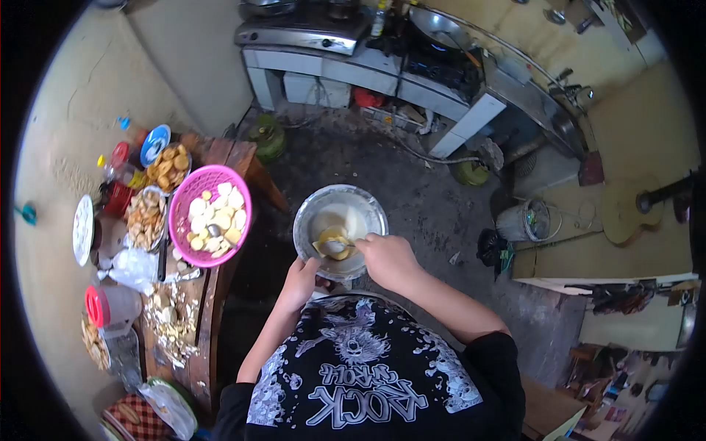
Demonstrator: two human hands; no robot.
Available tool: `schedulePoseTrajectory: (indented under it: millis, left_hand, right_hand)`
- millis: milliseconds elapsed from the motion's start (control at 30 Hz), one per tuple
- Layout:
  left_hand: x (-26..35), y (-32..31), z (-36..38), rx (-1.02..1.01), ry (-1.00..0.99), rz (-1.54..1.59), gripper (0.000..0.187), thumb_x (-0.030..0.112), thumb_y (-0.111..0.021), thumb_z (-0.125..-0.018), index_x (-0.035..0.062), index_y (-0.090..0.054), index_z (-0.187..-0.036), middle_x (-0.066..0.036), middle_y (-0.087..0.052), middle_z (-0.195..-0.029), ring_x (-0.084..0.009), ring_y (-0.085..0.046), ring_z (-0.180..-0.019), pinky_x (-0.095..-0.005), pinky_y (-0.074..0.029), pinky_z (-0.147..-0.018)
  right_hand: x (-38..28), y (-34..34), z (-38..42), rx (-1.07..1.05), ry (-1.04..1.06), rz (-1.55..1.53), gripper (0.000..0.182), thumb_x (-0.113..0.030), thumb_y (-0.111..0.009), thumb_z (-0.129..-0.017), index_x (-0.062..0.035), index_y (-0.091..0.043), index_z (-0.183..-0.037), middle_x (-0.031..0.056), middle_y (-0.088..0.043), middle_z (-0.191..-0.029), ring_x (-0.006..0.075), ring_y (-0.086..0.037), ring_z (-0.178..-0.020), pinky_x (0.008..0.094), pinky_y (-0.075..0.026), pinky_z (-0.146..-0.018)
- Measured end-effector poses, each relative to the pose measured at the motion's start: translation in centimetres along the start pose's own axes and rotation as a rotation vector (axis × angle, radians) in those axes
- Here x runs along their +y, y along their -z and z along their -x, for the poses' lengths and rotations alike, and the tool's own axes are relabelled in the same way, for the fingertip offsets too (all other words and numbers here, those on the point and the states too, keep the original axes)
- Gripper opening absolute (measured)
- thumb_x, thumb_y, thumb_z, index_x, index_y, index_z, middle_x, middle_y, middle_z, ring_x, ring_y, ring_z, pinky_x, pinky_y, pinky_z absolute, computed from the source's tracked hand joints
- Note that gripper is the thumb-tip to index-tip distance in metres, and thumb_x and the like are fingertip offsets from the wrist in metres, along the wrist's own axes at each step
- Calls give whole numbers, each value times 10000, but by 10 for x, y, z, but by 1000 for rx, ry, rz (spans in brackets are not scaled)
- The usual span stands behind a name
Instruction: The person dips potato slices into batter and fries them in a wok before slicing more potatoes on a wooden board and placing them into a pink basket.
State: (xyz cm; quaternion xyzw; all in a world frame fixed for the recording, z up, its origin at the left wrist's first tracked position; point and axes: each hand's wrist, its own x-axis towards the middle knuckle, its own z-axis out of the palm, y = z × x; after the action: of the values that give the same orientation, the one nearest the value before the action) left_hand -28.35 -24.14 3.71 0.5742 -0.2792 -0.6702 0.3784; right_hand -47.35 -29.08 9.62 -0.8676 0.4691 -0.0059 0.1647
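Note:
A round metal bowl (pixel 303 208) is in front of my body, with pale liquid and a yellowish mass (pixel 323 246) inside. My left hand (pixel 300 283) grips its near left rim. In my right hand (pixel 384 259), fingers closed, is a spoon (pixel 337 245) whose head rests in the yellowish mass. What that mass is, I cannot make out. To the left, a pink basket (pixel 174 213) on the wooden table holds pale peeled pieces and another spoon (pixel 214 230).
Plates of fried food (pixel 169 167) stand along the wooden table (pixel 209 323) at left, beside scattered peelings (pixel 173 323) and a red-lidded container (pixel 110 306). A stove (pixel 301 37) and a wok (pixel 441 33) are at the back. Green gas cylinders (pixel 268 138) stand on the floor. A bucket (pixel 523 222) is at right.

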Motion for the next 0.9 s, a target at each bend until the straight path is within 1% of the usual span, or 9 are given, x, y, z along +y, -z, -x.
schedulePoseTrajectory:
  millis: [67,200,300,433,467,567,767,800,900]
  left_hand:
    - [9,-29,-22,-27,-40,-37,292,161,-407,-884,-54,-601,-924,-106,-639,-801,-155,-575,-623,-268,-464,-579]
    - [32,-77,-79,-93,-40,-100,291,165,-408,-885,-59,-591,-918,-97,-627,-773,-146,-573,-624,-262,-462,-578]
    - [60,-114,-123,-116,-37,-98,263,148,-393,-894,-52,-537,-988,-99,-616,-805,-136,-576,-604,-252,-477,-572]
    - [95,-159,-202,-146,-10,-91,263,177,-429,-877,-46,-567,-907,-86,-606,-703,-135,-572,-586,-259,-458,-551]
    - [104,-171,-222,-151,-12,-85,264,181,-434,-875,-45,-567,-908,-87,-607,-706,-136,-573,-585,-258,-459,-548]
    - [131,-202,-285,-186,-14,-68,271,193,-446,-869,-44,-569,-916,-90,-613,-718,-138,-577,-583,-256,-463,-541]
    - [177,-253,-400,-179,20,-97,300,206,-436,-872,-60,-562,-931,-117,-621,-772,-143,-580,-563,-245,-449,-503]
    - [190,-263,-408,-163,-13,-103,299,219,-440,-871,-51,-568,-895,-123,-625,-776,-149,-584,-563,-254,-466,-513]
    - [212,-289,-440,-51,18,-108,316,229,-439,-870,-53,-578,-908,-123,-630,-791,-151,-585,-569,-268,-485,-543]
  right_hand:
    - [35,-1,0,-4,-79,17,234,-55,-511,-746,-31,-618,-953,133,-613,-839,287,-641,-700,394,-517,-606]
    - [107,13,-12,279,-260,124,357,-43,-524,-729,-62,-627,-1070,93,-600,-804,252,-628,-647,349,-509,-573]
    - [158,25,-28,359,-344,129,365,-35,-526,-724,-59,-625,-1074,91,-594,-800,258,-617,-622,346,-507,-563]
    - [221,47,-61,296,-292,52,315,-52,-549,-724,-73,-651,-1021,94,-583,-786,260,-615,-668,362,-509,-592]
    - [236,58,-73,270,-357,19,290,-69,-570,-722,-92,-665,-995,80,-582,-789,250,-598,-783,370,-489,-669]
    - [302,85,-107,364,-271,173,259,-114,-591,-747,-100,-657,-997,70,-565,-844,253,-546,-875,387,-434,-738]
    - [425,160,-167,616,-188,125,264,-207,-597,-800,-98,-591,-1040,86,-512,-938,268,-499,-901,417,-378,-762]
    - [446,169,-177,557,-287,104,307,-200,-601,-790,-97,-565,-1077,98,-509,-967,278,-495,-958,431,-382,-780]
    - [539,172,-215,643,-476,60,328,-203,-606,-783,-98,-554,-1089,111,-505,-990,291,-493,-968,434,-385,-780]
